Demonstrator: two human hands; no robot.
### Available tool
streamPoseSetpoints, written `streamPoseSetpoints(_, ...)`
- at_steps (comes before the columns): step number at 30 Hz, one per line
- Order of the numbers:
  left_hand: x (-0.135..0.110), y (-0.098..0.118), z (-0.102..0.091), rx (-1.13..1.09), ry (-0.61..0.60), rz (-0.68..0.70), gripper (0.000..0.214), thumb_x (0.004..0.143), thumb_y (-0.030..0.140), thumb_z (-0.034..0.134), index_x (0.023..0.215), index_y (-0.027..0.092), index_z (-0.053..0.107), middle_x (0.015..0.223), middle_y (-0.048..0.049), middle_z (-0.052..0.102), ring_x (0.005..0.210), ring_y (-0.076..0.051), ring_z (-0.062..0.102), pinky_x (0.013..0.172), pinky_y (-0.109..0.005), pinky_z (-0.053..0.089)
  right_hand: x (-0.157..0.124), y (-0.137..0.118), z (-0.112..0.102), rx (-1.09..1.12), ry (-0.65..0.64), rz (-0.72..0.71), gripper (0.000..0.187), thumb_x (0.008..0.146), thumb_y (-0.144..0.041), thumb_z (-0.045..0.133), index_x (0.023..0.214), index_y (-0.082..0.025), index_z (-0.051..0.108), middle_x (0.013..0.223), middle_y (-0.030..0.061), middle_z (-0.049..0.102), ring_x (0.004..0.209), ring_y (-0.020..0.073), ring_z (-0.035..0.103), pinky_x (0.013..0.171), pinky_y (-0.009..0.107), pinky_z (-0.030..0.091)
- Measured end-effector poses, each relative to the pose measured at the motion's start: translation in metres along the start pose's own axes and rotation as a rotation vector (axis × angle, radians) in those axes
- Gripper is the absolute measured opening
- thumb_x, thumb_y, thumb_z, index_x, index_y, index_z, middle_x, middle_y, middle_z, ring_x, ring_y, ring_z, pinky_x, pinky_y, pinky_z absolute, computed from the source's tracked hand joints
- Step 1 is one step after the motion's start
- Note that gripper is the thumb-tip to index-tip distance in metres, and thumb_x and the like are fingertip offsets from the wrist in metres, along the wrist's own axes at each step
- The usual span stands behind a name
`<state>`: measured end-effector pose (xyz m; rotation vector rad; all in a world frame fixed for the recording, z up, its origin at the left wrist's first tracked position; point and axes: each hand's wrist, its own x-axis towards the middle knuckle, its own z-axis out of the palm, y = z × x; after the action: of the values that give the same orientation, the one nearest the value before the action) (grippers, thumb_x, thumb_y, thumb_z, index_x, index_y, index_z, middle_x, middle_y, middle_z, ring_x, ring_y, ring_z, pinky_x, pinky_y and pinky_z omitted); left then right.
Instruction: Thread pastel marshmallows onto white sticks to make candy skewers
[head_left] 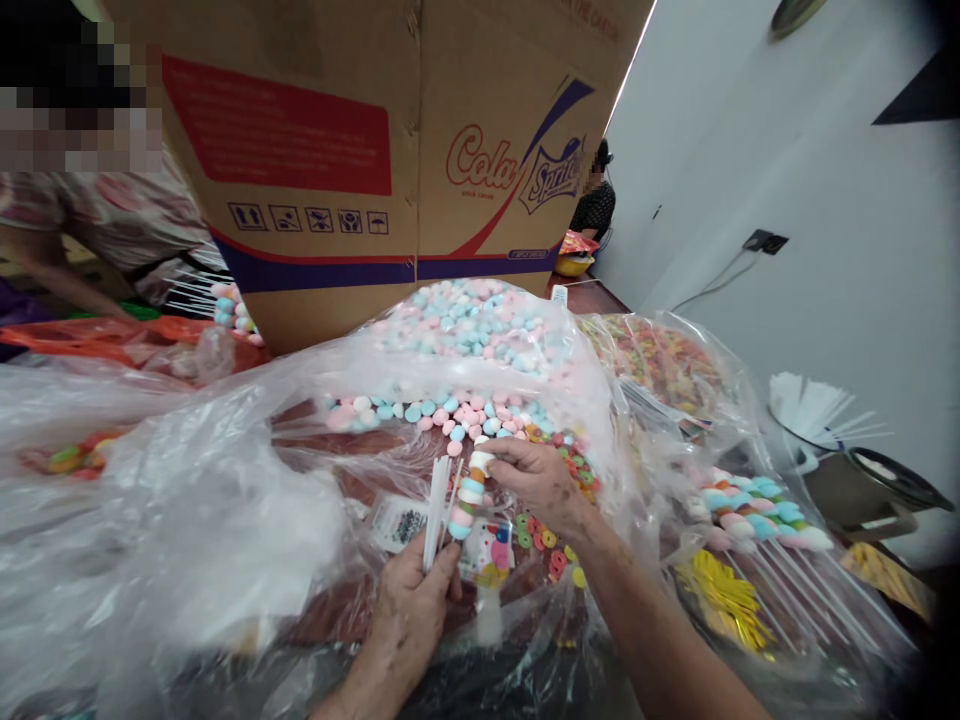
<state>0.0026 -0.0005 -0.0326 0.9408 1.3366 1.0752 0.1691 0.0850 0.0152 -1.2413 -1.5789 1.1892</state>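
My left hand [411, 600] is closed around a bundle of white sticks [435, 505] and the lower end of a candy skewer [471, 492]. Pink, blue, white and orange pieces are threaded along that skewer, which stands slightly tilted. At its top, my right hand [536, 482] pinches a white candy [481, 458] between thumb and fingertips. Just beyond the hands lie loose pastel marshmallow-like candies [457, 415], spilling from a clear plastic bag [480, 375]. Colourful gummy rings [555, 548] are scattered below my right wrist.
A large cardboard box [322, 225] stands behind the candy bag. To the right are filled candy skewers [761, 512], yellow ties [726, 600] and white sticks in a container [810, 405]. Crumpled plastic sheeting [202, 530] covers the left. A person [97, 220] is at far left, another [596, 205] behind.
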Motion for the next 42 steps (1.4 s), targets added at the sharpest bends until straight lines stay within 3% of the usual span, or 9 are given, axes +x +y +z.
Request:
streamPoseSetpoints(5, 0.000, 0.001, -0.002, 0.085, 0.029, 0.026, 0.031, 0.078, 0.041, 0.061, 0.054, 0.022, 0.053, 0.039, 0.0073, 0.044, 0.036, -0.011, 0.035, 0.039, -0.023, 0.025, -0.005, -0.003, 0.001, -0.294, 0.041, -0.150, 0.027, 0.083, -0.028, 0.056, 0.101, -0.025, 0.077, 0.080, -0.0021, 0.075, 0.069, 0.0164, 0.066, 0.064, 0.026, 0.052)
streamPoseSetpoints(11, 0.000, 0.003, -0.005, 0.152, 0.028, 0.077, 0.033, 0.080, 0.039, 0.058, 0.052, 0.022, 0.052, 0.041, 0.0060, 0.046, 0.039, -0.012, 0.040, 0.042, -0.023, 0.029, -0.014, 0.009, 0.009, -0.405, 0.043, -0.360, 0.033, 0.089, -0.026, 0.049, 0.109, -0.023, 0.074, 0.104, 0.0049, 0.076, 0.091, 0.0194, 0.072, 0.083, 0.031, 0.056)
streamPoseSetpoints(17, 0.001, 0.004, -0.004, 0.154, 0.043, 0.077, 0.029, 0.077, 0.039, 0.061, 0.055, 0.020, 0.056, 0.042, 0.0052, 0.051, 0.040, -0.011, 0.042, 0.042, -0.022, 0.030, -0.020, 0.013, 0.014, -0.390, 0.026, -0.367, 0.035, 0.093, -0.025, 0.045, 0.118, -0.023, 0.070, 0.115, 0.0062, 0.073, 0.102, 0.0200, 0.070, 0.091, 0.033, 0.054)
streamPoseSetpoints(21, -0.004, 0.010, -0.003, 0.089, 0.000, 0.046, 0.034, 0.077, 0.044, 0.062, 0.055, 0.020, 0.053, 0.034, 0.0090, 0.039, 0.031, -0.008, 0.029, 0.035, -0.020, 0.018, -0.025, 0.005, 0.011, -0.351, -0.016, -0.333, 0.038, 0.094, -0.025, 0.042, 0.125, -0.020, 0.065, 0.121, 0.0078, 0.070, 0.108, 0.0198, 0.067, 0.095, 0.034, 0.052)
streamPoseSetpoints(24, -0.008, 0.016, -0.003, 0.031, -0.051, 0.014, 0.036, 0.075, 0.049, 0.063, 0.055, 0.021, 0.052, 0.030, 0.0098, 0.038, 0.027, -0.007, 0.029, 0.033, -0.019, 0.016, -0.031, 0.002, 0.011, -0.313, -0.033, -0.318, 0.041, 0.096, -0.026, 0.041, 0.132, -0.020, 0.059, 0.130, 0.0077, 0.065, 0.116, 0.0191, 0.062, 0.100, 0.034, 0.049)
streamPoseSetpoints(30, -0.005, 0.010, -0.007, 0.012, -0.105, 0.058, 0.036, 0.074, 0.050, 0.065, 0.057, 0.020, 0.052, 0.030, 0.0097, 0.041, 0.025, -0.006, 0.030, 0.031, -0.017, 0.017, -0.042, 0.002, 0.014, -0.353, 0.050, -0.402, 0.043, 0.094, -0.020, 0.043, 0.136, -0.021, 0.055, 0.134, 0.0095, 0.060, 0.123, 0.0205, 0.055, 0.106, 0.038, 0.043)
streamPoseSetpoints(33, -0.002, 0.004, -0.012, 0.041, -0.128, 0.073, 0.037, 0.077, 0.050, 0.065, 0.058, 0.019, 0.055, 0.030, 0.0088, 0.043, 0.027, -0.006, 0.032, 0.032, -0.017, 0.020, -0.046, 0.001, 0.017, -0.340, 0.104, -0.452, 0.043, 0.092, -0.017, 0.044, 0.133, -0.019, 0.056, 0.132, 0.0112, 0.060, 0.124, 0.0213, 0.054, 0.107, 0.039, 0.041)
streamPoseSetpoints(38, -0.001, -0.003, -0.018, 0.058, -0.195, 0.089, 0.042, 0.081, 0.052, 0.063, 0.057, 0.017, 0.058, 0.031, 0.0065, 0.047, 0.029, -0.006, 0.037, 0.037, -0.017, 0.026, -0.053, -0.008, 0.025, -0.276, 0.188, -0.415, 0.043, 0.089, -0.014, 0.047, 0.131, -0.020, 0.057, 0.130, 0.0097, 0.061, 0.122, 0.0191, 0.055, 0.107, 0.035, 0.042)
streamPoseSetpoints(42, 0.004, -0.008, -0.020, 0.078, -0.193, 0.058, 0.045, 0.079, 0.057, 0.064, 0.058, 0.018, 0.061, 0.033, 0.0049, 0.050, 0.033, -0.010, 0.044, 0.045, -0.022, 0.040, -0.056, -0.015, 0.032, -0.245, 0.211, -0.428, 0.045, 0.085, -0.014, 0.052, 0.129, -0.021, 0.057, 0.127, 0.0072, 0.062, 0.118, 0.0175, 0.058, 0.105, 0.031, 0.044)
